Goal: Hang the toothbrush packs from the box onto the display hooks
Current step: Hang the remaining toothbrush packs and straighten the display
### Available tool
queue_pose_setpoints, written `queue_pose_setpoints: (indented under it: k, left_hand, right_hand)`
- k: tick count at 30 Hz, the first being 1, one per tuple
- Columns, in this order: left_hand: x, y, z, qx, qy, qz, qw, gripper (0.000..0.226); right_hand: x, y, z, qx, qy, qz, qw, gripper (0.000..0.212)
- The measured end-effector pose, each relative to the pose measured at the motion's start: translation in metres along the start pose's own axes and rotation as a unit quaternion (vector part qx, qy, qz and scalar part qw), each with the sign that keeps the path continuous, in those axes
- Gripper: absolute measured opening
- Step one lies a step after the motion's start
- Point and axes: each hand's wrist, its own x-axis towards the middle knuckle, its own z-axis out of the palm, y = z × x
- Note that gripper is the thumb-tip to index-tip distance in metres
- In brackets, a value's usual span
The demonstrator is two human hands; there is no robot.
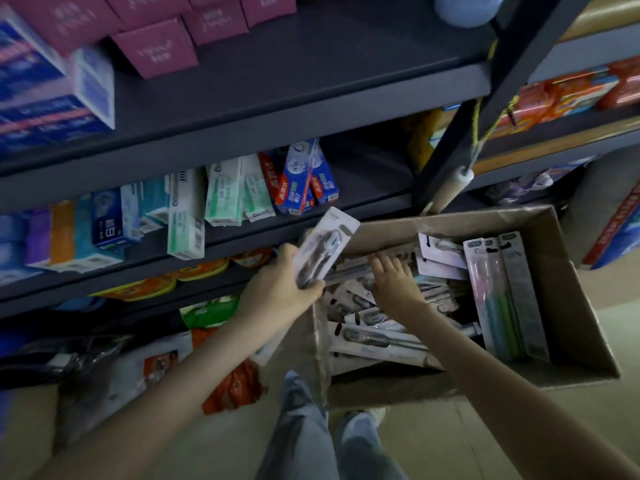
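Observation:
An open cardboard box stands on the floor at the right, filled with several toothbrush packs lying loose, and a few more packs standing upright along its right wall. My left hand grips one pale toothbrush pack by its lower end, held up over the box's left edge in front of the shelf. My right hand reaches down into the box with fingers spread, touching the packs there. No display hooks are in view.
A dark metal shelf unit fills the left and top, with toothpaste boxes, pink boxes and orange packets. Bagged goods lie on the floor at left. My legs stand below the box.

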Motion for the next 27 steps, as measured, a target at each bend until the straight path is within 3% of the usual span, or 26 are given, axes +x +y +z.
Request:
queue_pose_setpoints:
  k: [5,10,15,23,27]
  left_hand:
    - [0.003,-0.028,0.001,0.048,0.044,-0.034,0.997,0.052]
    - [0.008,-0.021,0.014,0.101,0.038,0.004,0.994,0.055]
    - [0.015,-0.017,0.017,0.078,0.037,0.019,0.996,0.055]
    - [0.010,-0.016,0.026,0.088,0.018,0.012,0.996,0.055]
    - [0.007,-0.020,0.035,0.112,0.036,0.007,0.993,0.058]
  right_hand:
    - [0.029,-0.003,0.017,-0.120,-0.026,-0.021,0.992,0.073]
    - [0.025,-0.004,0.008,-0.168,-0.026,-0.036,0.985,0.053]
    - [-0.007,0.000,-0.015,-0.224,0.018,-0.125,0.966,0.044]
    - [-0.016,0.016,0.006,-0.265,-0.039,-0.094,0.959,0.085]
    - [0.008,0.010,0.034,-0.263,-0.054,-0.083,0.960,0.064]
